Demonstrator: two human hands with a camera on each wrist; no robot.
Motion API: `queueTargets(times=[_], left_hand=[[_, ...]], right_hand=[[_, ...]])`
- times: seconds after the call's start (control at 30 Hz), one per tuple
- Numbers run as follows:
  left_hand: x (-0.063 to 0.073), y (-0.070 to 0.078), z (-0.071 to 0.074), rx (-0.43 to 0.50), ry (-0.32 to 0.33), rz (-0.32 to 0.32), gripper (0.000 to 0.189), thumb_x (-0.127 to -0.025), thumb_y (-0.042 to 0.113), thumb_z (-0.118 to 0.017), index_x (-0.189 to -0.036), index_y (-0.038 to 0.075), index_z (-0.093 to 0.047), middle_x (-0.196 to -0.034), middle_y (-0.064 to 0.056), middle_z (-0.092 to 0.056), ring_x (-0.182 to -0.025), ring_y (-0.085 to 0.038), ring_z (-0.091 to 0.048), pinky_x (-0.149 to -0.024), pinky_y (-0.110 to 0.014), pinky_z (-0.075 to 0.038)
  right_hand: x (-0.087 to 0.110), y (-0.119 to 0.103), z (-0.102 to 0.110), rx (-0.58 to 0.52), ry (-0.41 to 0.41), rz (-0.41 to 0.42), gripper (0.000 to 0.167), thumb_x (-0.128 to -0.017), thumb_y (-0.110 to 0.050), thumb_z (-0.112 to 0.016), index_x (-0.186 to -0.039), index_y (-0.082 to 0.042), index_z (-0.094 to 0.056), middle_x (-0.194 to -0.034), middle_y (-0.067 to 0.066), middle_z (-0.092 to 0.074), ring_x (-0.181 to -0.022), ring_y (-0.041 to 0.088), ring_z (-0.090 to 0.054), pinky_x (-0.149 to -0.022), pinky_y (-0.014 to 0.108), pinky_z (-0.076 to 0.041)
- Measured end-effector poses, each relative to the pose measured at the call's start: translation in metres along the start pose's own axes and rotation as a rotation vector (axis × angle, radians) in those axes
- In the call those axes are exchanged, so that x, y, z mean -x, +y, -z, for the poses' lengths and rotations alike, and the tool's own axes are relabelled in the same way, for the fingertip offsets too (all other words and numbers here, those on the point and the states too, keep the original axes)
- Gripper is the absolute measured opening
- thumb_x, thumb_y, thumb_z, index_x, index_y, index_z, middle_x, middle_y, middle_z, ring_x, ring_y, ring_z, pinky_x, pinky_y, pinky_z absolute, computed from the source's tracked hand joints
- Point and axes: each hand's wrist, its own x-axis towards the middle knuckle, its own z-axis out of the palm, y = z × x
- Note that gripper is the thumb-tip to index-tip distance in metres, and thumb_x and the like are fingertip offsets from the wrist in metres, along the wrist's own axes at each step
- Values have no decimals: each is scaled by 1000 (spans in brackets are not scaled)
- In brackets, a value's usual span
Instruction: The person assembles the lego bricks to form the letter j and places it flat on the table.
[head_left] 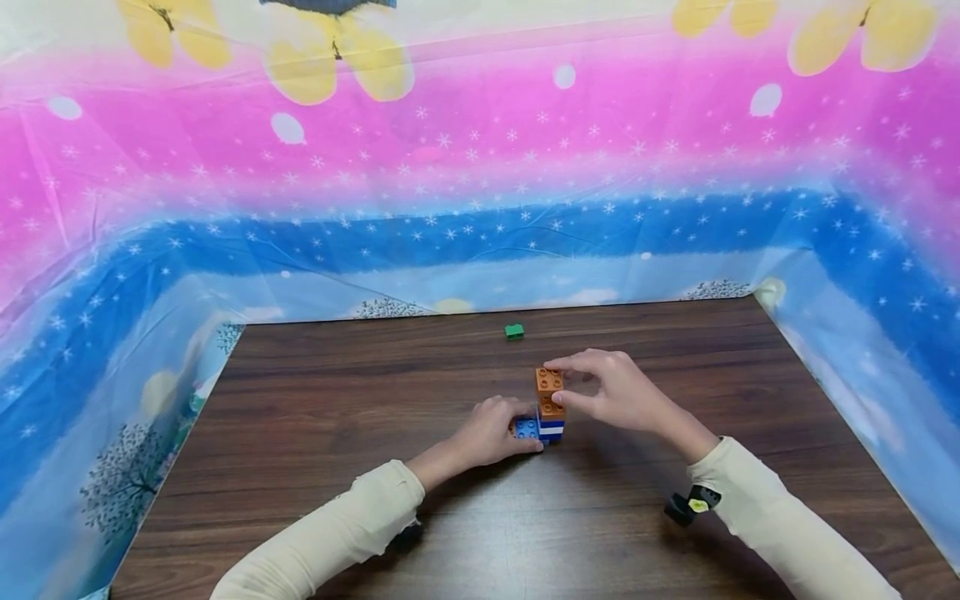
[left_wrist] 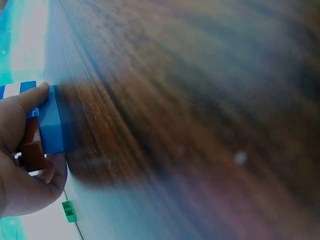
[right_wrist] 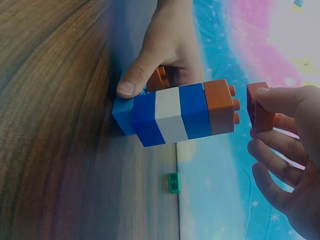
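Observation:
My left hand [head_left: 487, 433] grips the light blue base brick [right_wrist: 123, 116] at the bottom of a toy-brick tower, thumb on the near side and fingers behind. A second orange brick [left_wrist: 34, 145] sits on that base beside the tower, partly hidden by this hand. Rising from the base are a dark blue brick [right_wrist: 146, 120], a white brick [right_wrist: 171, 115], another dark blue brick [right_wrist: 195, 111] and an orange brick [right_wrist: 218, 107]. Between thumb and fingers, my right hand [head_left: 618, 392] pinches a loose orange brick [right_wrist: 261, 110] just above the tower's top studs, with a gap between.
A small green brick [head_left: 513, 332] lies near the far edge of the brown wooden table [head_left: 360, 375]. A patterned pink and blue cloth [head_left: 480, 150] rises behind the table and along its sides. Both sleeves reach in from the near edge.

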Motion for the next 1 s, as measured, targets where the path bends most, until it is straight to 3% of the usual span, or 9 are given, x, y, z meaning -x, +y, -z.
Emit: queueTargets(times=[0.43,0.67,1.0], left_hand=[[0,1,1,6,3,-1,47,-89,38,-80,-128,13,-71,-112,-1,-75,-101,-17,-67,-90,-38,-53],[0,0,-1,12,-3,10,48,-89,39,-80,-129,13,-71,-113,0,-74,-101,-15,-66,-90,-37,-52],[0,1,-1,22,-2,19,47,-89,38,-80,-129,13,-71,-113,0,-74,-101,-15,-66,-89,-36,-52]], right_hand=[[14,1,-4,-2,10,-15,43,-91,-32,-79,-130,-15,-71,-113,3,-74,-95,16,-71,-75,34,-59],[17,2,-8,0,-3,-11,43,-92,-32,-78,-131,-15,-71,-117,2,-74,-95,14,-70,-79,35,-58],[18,2,-7,-28,-16,1,41,-91,-25,-80,-129,-14,-72,-118,3,-75,-100,22,-71,-79,35,-58]])
